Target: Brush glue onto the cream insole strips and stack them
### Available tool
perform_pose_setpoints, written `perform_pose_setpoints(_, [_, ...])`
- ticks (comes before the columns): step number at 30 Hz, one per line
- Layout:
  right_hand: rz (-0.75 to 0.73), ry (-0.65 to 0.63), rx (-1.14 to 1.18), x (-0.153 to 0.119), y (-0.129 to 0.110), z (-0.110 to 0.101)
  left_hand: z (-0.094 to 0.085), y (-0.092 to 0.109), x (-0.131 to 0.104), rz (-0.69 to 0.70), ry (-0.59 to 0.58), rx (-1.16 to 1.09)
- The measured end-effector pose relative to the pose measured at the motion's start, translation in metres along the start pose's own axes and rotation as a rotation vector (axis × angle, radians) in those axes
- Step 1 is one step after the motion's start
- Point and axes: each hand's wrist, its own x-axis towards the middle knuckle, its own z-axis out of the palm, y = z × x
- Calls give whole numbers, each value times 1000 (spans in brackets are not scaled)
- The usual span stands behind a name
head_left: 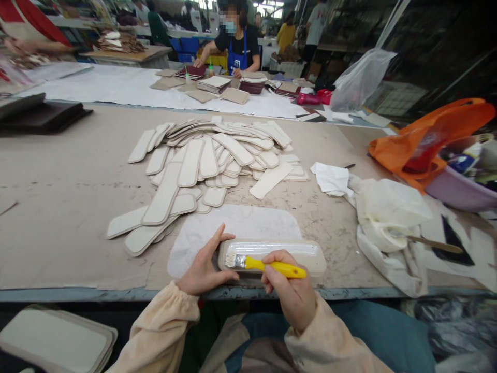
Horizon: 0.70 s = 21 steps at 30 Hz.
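Rounded cream panel (272, 255) is lying flat at the near edge of the table (58, 207), partly on a white backing sheet (233, 225). Surface is looking glossy under the brush.

Right hand (289, 290) is curling shut around the yellow handle of a brush (267, 266); bristles are resting on the panel's left end. Left hand (204, 267) is lying half open, fingers together, thumb and fingertips pressing on the panel's left edge.

Just beyond, a spread heap of similar cream strips (205, 160) is covering mid-table, overlapping one another. To the right: crumpled white cloth (384, 217) with a stick (430, 242) lying on it, then an orange bag (427, 137) beside a purple basin (458, 189). Stacked panels (54, 339) are sitting low at left, below table edge.

Across the far table a person in a blue apron (236, 44) is handling other pieces.
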Motion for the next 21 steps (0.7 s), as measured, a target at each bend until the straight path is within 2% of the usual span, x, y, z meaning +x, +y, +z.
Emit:
perform_pose_setpoints(3, [3, 11, -69, -3, 2, -5, -1, 1, 0, 4, -12, 31])
perform_pose_setpoints(7, [18, 82, -91, -9, -2, -25, -2, 3, 1, -3, -31, 95])
perform_pose_setpoints(15, [30, 345, -131, -28, -7, -80, -2, 2, 2, -11, -19, 184])
perform_pose_setpoints(21, [8, 457, -200, -38, 4, -122, -2, 3, 1, -29, -13, 200])
